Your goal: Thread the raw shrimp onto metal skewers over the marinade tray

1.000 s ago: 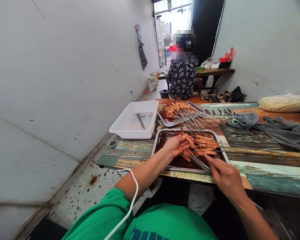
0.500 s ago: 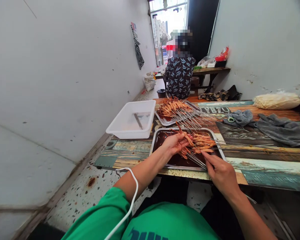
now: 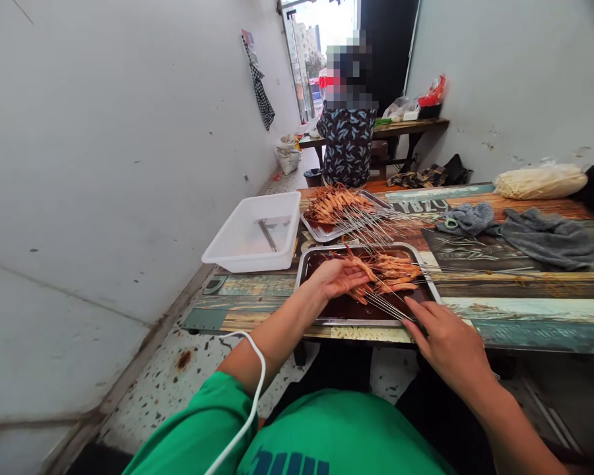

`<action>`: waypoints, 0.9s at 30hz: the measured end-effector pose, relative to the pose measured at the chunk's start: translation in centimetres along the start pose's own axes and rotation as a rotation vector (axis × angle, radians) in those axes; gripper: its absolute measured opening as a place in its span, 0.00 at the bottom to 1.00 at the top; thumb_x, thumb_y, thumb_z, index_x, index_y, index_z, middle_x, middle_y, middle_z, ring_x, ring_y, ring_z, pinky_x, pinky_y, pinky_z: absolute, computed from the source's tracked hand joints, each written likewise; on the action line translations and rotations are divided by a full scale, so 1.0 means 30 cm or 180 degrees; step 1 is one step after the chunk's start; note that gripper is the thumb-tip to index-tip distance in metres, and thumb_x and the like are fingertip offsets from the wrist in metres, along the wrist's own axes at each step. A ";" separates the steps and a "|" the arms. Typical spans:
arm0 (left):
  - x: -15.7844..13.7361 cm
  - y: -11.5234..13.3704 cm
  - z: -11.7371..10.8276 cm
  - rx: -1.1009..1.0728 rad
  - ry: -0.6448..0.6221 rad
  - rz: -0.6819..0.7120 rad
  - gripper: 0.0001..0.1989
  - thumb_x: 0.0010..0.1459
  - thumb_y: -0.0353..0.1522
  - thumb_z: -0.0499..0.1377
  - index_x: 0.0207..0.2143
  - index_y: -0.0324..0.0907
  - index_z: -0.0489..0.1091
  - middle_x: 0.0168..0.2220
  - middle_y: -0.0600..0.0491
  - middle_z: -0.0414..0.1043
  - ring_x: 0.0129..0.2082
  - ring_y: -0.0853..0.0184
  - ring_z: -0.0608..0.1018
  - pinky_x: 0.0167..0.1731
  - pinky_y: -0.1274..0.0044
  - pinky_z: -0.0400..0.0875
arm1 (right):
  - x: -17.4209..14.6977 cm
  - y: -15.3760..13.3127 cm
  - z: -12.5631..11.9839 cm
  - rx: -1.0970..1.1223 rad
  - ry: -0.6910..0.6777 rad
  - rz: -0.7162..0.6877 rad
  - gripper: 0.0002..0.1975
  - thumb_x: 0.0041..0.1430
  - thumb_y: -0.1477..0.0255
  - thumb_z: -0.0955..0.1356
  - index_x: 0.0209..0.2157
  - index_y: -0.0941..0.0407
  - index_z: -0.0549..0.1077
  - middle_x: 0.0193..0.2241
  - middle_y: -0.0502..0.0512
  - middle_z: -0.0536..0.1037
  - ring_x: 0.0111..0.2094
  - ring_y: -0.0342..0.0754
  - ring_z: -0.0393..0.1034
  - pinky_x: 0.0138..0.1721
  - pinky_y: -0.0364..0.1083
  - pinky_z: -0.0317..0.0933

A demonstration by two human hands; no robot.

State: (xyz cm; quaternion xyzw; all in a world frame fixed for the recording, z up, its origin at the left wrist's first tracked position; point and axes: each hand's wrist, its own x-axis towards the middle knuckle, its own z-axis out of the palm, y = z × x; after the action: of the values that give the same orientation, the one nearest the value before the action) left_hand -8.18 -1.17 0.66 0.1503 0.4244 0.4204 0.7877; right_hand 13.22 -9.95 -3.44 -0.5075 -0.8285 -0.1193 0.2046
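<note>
Two bare hands are at work over one metal tray [image 3: 366,322], the near one of two on the wooden table [image 3: 515,309]. One left hand [image 3: 339,278] is turned palm up and holds one orange food piece [image 3: 363,267] with its thumb and fingers, over the left part of that tray. One right hand [image 3: 448,336] is at the front right corner, with its thumb and first finger by the thin metal sticks [image 3: 386,308]; whether it pinches one or just touches it, one cannot tell. More orange pieces [image 3: 398,269] lie in a bunch in the near tray, too close together to count, over something dark brown. Just behind is the second tray [image 3: 321,236], with one big pile of food [image 3: 339,203] and many sticks poking out to the right. One white tub [image 3: 250,204] sits to the left, and one metal tool [image 3: 268,236] shows in it. Two gray cloths [image 3: 549,237] lie on the right, near one bag of thin pale food [image 3: 539,179]. One other person [image 3: 347,146] sits farther back, by a second table [image 3: 433,126].
</note>
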 end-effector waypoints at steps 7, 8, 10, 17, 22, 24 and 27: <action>0.000 -0.021 0.016 0.0265 0.0152 0.0575 0.03 0.56 0.24 0.54 0.32 0.35 0.67 0.27 0.49 0.73 0.27 0.70 0.76 0.36 0.72 0.72 | -0.007 0.006 0.006 0.0087 -0.0032 0.0085 0.14 0.61 0.70 0.59 0.45 0.56 0.71 0.27 0.52 0.73 0.27 0.44 0.68 0.24 0.43 0.53; 0.000 -0.023 0.018 0.0297 0.0204 0.0640 0.04 0.56 0.24 0.54 0.32 0.35 0.67 0.26 0.50 0.73 0.25 0.70 0.76 0.35 0.73 0.72 | -0.005 0.008 0.009 0.0154 -0.0009 0.0083 0.14 0.62 0.71 0.58 0.43 0.56 0.72 0.26 0.52 0.73 0.27 0.43 0.68 0.25 0.43 0.53; 0.002 -0.024 0.021 0.0322 0.0317 0.0713 0.04 0.56 0.23 0.53 0.31 0.34 0.68 0.24 0.51 0.72 0.24 0.72 0.75 0.32 0.75 0.72 | -0.001 0.010 0.014 0.0226 0.0061 0.0071 0.14 0.61 0.71 0.58 0.42 0.55 0.72 0.25 0.51 0.72 0.27 0.43 0.67 0.25 0.42 0.53; 0.028 -0.022 0.029 0.0344 0.0638 0.0685 0.07 0.56 0.21 0.52 0.26 0.33 0.67 0.21 0.52 0.71 0.21 0.73 0.74 0.30 0.78 0.73 | 0.006 0.004 0.035 0.0322 0.0127 0.0004 0.15 0.59 0.76 0.58 0.43 0.56 0.72 0.25 0.50 0.72 0.26 0.41 0.66 0.24 0.42 0.51; 0.024 -0.003 0.008 0.0598 0.0560 0.0434 0.06 0.56 0.23 0.52 0.27 0.34 0.67 0.21 0.49 0.72 0.23 0.69 0.76 0.30 0.75 0.74 | 0.015 -0.005 0.027 0.0003 0.0122 0.0127 0.14 0.60 0.73 0.59 0.44 0.54 0.72 0.26 0.50 0.73 0.27 0.42 0.67 0.24 0.42 0.50; 0.013 0.016 -0.012 0.0685 0.0398 0.0270 0.06 0.56 0.23 0.52 0.28 0.33 0.67 0.22 0.46 0.72 0.26 0.66 0.77 0.31 0.74 0.74 | 0.015 -0.005 0.015 -0.0061 0.0174 0.0114 0.16 0.61 0.71 0.59 0.48 0.56 0.70 0.27 0.53 0.74 0.29 0.44 0.67 0.25 0.43 0.52; -0.003 0.043 -0.044 0.0585 0.0391 0.0093 0.07 0.55 0.21 0.50 0.30 0.31 0.67 0.26 0.42 0.73 0.32 0.63 0.78 0.34 0.74 0.74 | 0.004 0.004 -0.005 -0.0061 0.0078 -0.0003 0.18 0.62 0.69 0.58 0.50 0.58 0.68 0.30 0.56 0.75 0.32 0.46 0.68 0.28 0.43 0.55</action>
State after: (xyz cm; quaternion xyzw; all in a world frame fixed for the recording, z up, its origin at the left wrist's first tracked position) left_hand -9.95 -0.64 0.69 0.2020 0.5064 0.3996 0.7369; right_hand 13.31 -9.85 -3.26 -0.5076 -0.8249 -0.1334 0.2099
